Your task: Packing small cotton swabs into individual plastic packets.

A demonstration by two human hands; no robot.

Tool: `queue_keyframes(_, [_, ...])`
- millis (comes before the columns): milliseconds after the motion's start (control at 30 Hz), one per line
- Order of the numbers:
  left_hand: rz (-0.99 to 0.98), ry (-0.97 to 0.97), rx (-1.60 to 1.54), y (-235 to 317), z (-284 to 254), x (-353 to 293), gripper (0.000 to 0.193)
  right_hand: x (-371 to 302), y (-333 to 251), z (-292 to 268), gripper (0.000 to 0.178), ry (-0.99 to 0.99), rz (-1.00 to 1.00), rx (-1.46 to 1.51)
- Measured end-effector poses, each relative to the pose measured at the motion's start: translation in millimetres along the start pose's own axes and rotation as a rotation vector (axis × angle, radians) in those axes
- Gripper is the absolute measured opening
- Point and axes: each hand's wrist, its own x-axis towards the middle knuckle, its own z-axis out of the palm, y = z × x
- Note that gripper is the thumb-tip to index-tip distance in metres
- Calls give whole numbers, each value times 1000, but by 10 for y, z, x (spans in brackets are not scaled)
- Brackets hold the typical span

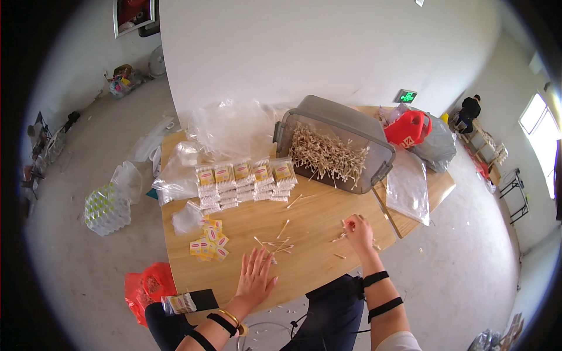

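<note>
My left hand (254, 278) lies palm down near the table's front edge, its fingers stretched out and slightly apart. Just beyond its fingertips, several loose cotton swabs (283, 245) are scattered on the wood. Farther right, my right hand (359, 234) is closed, fingers curled low over the tabletop. A few swabs (338, 237) lie beside those fingers; whatever they grip is hidden. At the back, a grey plastic bin (374, 175) is tipped on its side toward me, with a heap of swabs (328, 153) inside. Stacked packs of swabs (243, 181) with yellow labels stand left of it.
Yellow-and-white cards (209, 241) and clear bags (187, 219) lie at the table's left. A red plastic jug (408, 130) and a clear plastic sheet (408, 190) are right of the bin. A red bag (149, 286) hangs below the left edge. Another person (470, 111) is far right.
</note>
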Motion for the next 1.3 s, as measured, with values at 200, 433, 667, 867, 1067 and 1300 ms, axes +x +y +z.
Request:
queue_keyframes(200, [-62, -71, 67, -51, -120, 369, 85, 177, 333, -130, 14, -108, 27, -248])
queue_keyframes(433, [-75, -61, -40, -335, -80, 341, 89, 439, 349, -21, 18, -272, -75, -273])
queue_keyframes(667, [-51, 24, -17, -268, -47, 341, 84, 465, 655, -35, 15, -230, 128, 229])
queue_keyframes(867, [-50, 90, -52, -301, -63, 301, 81, 425, 471, -57, 14, -54, 165, -24])
queue_keyframes(1067, [-62, 87, -52, -302, -51, 293, 81, 447, 511, -23, 10, -8, 140, -148])
queue_keyframes(1300, [-49, 87, -54, -260, -25, 341, 79, 509, 710, -61, 14, -245, 131, -76])
